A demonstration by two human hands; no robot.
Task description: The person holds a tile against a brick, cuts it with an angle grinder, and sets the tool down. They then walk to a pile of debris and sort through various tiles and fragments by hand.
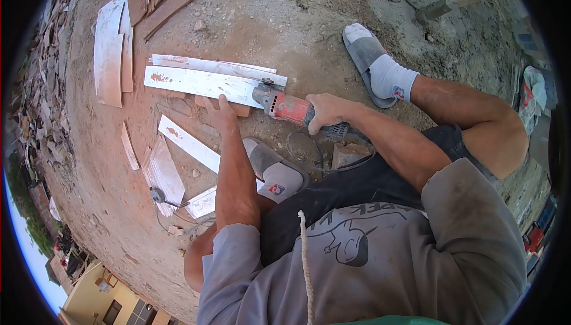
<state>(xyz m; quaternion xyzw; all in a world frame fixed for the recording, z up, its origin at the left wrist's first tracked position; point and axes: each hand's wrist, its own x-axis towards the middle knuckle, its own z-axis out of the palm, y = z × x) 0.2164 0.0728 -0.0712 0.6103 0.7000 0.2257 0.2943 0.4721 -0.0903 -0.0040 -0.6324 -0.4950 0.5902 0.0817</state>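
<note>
The red power tool [291, 109] was in the centre of the frame, its head over the right end of a long white strip [202, 84]. The grip of the right hand [328, 110] was wrapped around the rear body of this tool. The left hand [221, 114] touched the lower edge of the strip; whether its grip was pinching that edge I could not tell. A second white strip [178, 60] lay just above, almost parallel, and its upper edge faced a wide stretch of ground [297, 33] in the upper middle. On the right, this room ended near the right foot [369, 57]. Below the strip the room was narrower: the left foot [262, 158] stood near, and a slanting white piece [196, 149] lay left of it. Farther, at the upper left, were stacked strips [110, 57], with brown boards [169, 14] beside them.
</note>
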